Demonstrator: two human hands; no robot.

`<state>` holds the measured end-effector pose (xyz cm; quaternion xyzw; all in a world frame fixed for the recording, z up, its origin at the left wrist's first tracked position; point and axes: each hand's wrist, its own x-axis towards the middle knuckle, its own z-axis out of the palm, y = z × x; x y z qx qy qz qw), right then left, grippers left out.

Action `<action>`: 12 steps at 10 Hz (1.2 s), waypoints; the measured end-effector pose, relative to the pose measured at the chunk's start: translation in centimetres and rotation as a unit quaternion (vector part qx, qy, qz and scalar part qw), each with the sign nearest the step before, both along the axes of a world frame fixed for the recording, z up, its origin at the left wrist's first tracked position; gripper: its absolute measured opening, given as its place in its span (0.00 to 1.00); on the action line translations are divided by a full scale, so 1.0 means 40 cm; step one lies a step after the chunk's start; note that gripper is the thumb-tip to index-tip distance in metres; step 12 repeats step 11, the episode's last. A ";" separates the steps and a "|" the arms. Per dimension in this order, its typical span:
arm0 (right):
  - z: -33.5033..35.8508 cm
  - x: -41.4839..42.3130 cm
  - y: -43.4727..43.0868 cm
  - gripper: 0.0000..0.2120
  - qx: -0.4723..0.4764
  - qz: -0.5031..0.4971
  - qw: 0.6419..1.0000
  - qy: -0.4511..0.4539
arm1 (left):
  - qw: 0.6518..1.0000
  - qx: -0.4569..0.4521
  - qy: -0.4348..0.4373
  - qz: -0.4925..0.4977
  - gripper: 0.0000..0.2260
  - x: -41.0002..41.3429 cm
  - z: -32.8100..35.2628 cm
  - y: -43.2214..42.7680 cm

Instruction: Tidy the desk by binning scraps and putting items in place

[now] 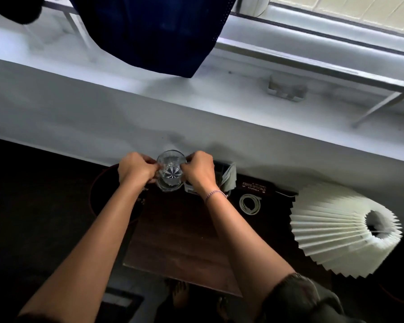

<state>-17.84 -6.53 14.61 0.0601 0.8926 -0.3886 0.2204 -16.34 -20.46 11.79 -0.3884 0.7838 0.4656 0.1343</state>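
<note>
Nearest to the camera, the two forearms reach forward over a dark wooden board that lies on the desk. The right wrist wears a thin bracelet. At the far end of the board, both hands meet around a clear glass with a cut star pattern in its base. The left hand has its fingers curled and pinches the left side of the glass; the right hand does the same on the right side. The glass is close to the wall, at the back edge of the desk; I cannot tell if it stands on the desk or is a little lifted.

To the right of the hands there is a small holder with a grey cloth, then a dark case with printed letters, and in front of it a coiled white cable. Further right lies a pleated white lampshade, on its side. Beyond the desk rises the white wall, then a window ledge, and a dark blue cloth hangs down from above.

I judge the step to be placing the glass in its position. To do it well, the hands should keep the glass upright, hold the sides evenly, and set it down gently, clear of the holder.
</note>
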 end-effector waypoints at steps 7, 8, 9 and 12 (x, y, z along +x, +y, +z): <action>-0.138 -0.062 -0.039 0.12 0.043 0.007 0.993 -0.111 | 0.986 -0.121 -0.068 -0.091 0.08 -0.084 -0.078 -0.007; -0.137 -0.063 -0.040 0.12 0.049 0.014 0.993 -0.108 | 0.984 -0.134 -0.063 -0.101 0.07 -0.088 -0.084 -0.008; -0.142 -0.061 -0.041 0.12 0.047 0.009 0.994 -0.102 | 0.981 -0.142 -0.059 -0.121 0.09 -0.088 -0.087 -0.009; -0.142 -0.024 -0.039 0.09 0.090 0.008 0.995 -0.033 | 0.942 -0.284 0.010 -0.176 0.19 -0.041 -0.061 0.025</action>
